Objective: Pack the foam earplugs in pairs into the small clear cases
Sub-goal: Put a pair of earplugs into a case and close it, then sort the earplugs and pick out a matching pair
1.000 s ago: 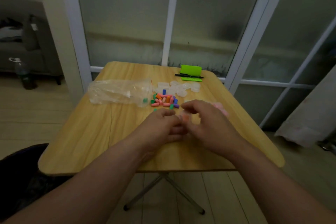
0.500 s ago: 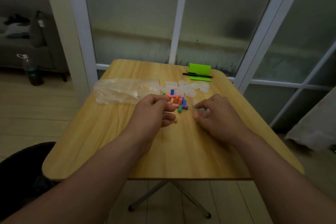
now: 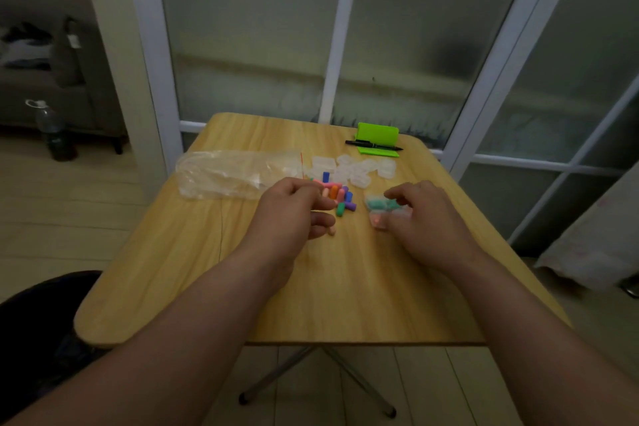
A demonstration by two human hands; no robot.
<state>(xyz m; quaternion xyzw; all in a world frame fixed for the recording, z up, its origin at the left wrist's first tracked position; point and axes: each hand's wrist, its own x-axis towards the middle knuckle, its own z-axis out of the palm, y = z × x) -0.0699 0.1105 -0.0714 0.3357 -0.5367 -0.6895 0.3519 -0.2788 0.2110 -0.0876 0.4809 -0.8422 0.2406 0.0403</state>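
Note:
A pile of coloured foam earplugs (image 3: 340, 197) lies at the table's middle. My left hand (image 3: 294, 214) is at the pile's left edge with its fingers curled and its fingertips against a pink earplug (image 3: 325, 190); whether it pinches one is hidden. A peach earplug (image 3: 332, 231) lies alone beside its thumb. My right hand (image 3: 428, 221) holds a small clear case with orange-pink earplugs (image 3: 377, 221) on the table. That case touches a clear case with teal earplugs (image 3: 378, 205). Several empty clear cases (image 3: 356, 169) lie behind the pile.
A crumpled clear plastic bag (image 3: 235, 175) lies left of the pile. A green stand with a black pen (image 3: 377, 143) is at the far right corner of the wooden table (image 3: 207, 287). Glass door panels rise behind the table.
The hands parted. My left hand went forward to the earplug pile. My right hand carried the case with orange-pink earplugs right and set it down by the teal case.

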